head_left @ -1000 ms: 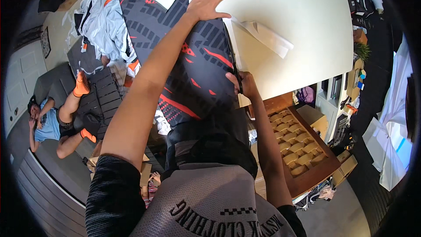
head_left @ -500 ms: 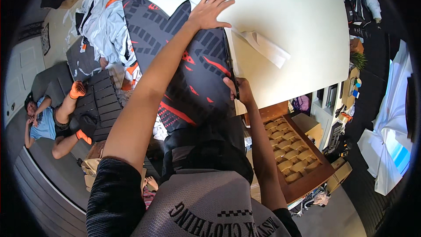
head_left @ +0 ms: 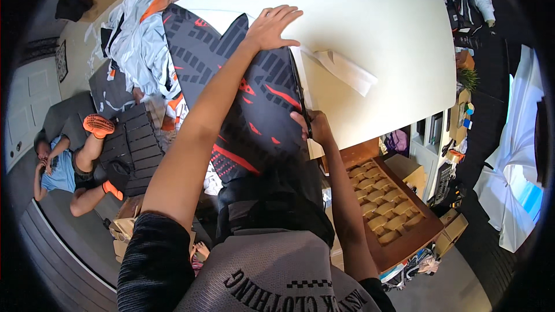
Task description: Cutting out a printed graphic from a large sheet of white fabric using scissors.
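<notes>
Clock positions from the view's centre. At nine, a person in a light-blue shirt and orange socks [head_left: 65,164] reclines on a grey sofa; at ten lies a heap of white and orange fabric scraps [head_left: 141,52]. At eleven to twelve, a dark-grey, red-flecked fabric panel [head_left: 263,110] lies on the smooth cream-white desk [head_left: 404,40]; at twelve, the left hand [head_left: 270,29] spreads across its upper edge, grip apart. Near two, the right hand [head_left: 318,127] has its grip clamped on long black scissors [head_left: 300,89] along the panel's right edge; beyond lies a curled white strip [head_left: 347,72].

Probable hazards: blades running on could nick the left thumb, just beside their tips; slack pressure could let the panel slip, skewing the edge.

Count: one panel, one pair of scissors, two working hands, one strip, one reclining person; scraps too tangled to number.
</notes>
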A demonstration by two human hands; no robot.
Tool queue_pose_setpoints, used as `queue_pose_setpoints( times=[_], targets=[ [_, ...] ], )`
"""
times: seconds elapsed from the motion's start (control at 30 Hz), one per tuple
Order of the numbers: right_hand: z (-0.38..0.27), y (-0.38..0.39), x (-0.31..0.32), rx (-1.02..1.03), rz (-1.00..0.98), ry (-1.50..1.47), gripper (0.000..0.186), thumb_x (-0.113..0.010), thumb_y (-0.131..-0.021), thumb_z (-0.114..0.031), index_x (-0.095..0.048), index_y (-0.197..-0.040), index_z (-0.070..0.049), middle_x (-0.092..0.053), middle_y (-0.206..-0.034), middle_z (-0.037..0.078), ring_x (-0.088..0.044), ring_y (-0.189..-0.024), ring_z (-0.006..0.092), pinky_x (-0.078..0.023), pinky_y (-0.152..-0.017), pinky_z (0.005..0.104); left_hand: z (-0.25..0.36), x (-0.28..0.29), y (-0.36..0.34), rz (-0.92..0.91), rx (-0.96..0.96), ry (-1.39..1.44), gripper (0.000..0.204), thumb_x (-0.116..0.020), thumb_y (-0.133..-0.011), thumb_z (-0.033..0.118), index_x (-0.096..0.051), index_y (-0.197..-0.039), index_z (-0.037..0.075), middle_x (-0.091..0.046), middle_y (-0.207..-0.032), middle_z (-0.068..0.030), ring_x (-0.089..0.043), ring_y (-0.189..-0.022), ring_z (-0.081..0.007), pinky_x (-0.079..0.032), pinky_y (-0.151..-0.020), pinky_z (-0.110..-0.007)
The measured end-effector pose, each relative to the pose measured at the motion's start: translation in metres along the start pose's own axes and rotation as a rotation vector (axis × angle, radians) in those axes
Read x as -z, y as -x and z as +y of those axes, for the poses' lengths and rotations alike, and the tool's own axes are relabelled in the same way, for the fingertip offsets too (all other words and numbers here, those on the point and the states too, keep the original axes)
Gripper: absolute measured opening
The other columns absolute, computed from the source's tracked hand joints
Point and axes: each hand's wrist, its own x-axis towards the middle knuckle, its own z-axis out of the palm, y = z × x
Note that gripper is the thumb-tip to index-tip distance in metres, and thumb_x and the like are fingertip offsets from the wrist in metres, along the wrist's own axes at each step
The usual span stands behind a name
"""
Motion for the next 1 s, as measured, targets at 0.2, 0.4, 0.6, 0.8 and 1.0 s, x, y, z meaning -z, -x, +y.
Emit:
queue_pose_setpoints(
  times=[0.2,0.4,0.6,0.8,1.0],
  targets=[
    [0.006,0.013,0.014,-0.034,0.065,-0.114,0.047,-0.067,-0.09,-0.033,-0.055,-0.058,-0.001,-0.047,-0.045,0.003,-0.046,-0.038,0.0149,-0.038,-0.042,0.0267,0.0,0.027,0.024,0.103,0.141,0.206,0.076,-0.059,-0.086,0.058,-0.038,-0.145,0.015,-0.041,-0.146,-0.0076,-0.036,-0.136,-0.03,-0.031,-0.109,-0.044],
    [0.042,0.021,0.054,-0.106,0.151,-0.401,0.048,-0.063,-0.092,-0.039,-0.058,-0.061,-0.004,-0.045,-0.047,0.003,-0.045,-0.04,0.0149,-0.039,-0.043,0.0269,0.057,0.072,0.171,0.282,0.59,0.039,0.085,-0.072,-0.078,0.047,-0.037,-0.145,0.008,-0.034,-0.148,-0.0217,-0.035,-0.135,-0.0414,-0.029,-0.108,-0.048],
    [0.063,0.039,0.057,-0.153,0.074,-0.826,0.052,-0.051,-0.097,-0.048,-0.055,-0.067,-0.006,-0.052,-0.054,0.008,-0.05,-0.042,0.0196,-0.042,-0.044,0.0306,0.15,0.062,0.297,0.216,1.301,0.014,0.088,-0.069,-0.081,0.05,-0.032,-0.146,0.003,-0.034,-0.147,-0.0244,-0.039,-0.131,-0.0441,-0.033,-0.104,-0.054],
    [0.06,0.02,0.06,-0.106,-0.034,-0.095,0.057,-0.06,-0.089,-0.055,-0.059,-0.071,-0.001,-0.058,-0.058,0.012,-0.057,-0.05,0.0261,-0.048,-0.05,0.0354,0.135,0.027,0.34,0.532,1.268,0.403,0.055,-0.062,-0.09,0.038,-0.054,-0.124,-0.004,-0.062,-0.114,-0.0247,-0.06,-0.102,-0.0416,-0.047,-0.09,-0.041],
    [0.047,-0.034,0.069,0.049,0.343,0.807,0.068,-0.07,-0.073,-0.062,-0.066,-0.081,0.006,-0.064,-0.068,0.02,-0.063,-0.068,0.0389,-0.053,-0.066,0.0418,0.131,0.094,0.351,0.656,1.21,0.043,0.035,-0.051,-0.097,0.027,-0.065,-0.096,-0.005,-0.066,-0.085,-0.0253,-0.06,-0.074,-0.0441,-0.047,-0.073,-0.046]
  ],
)
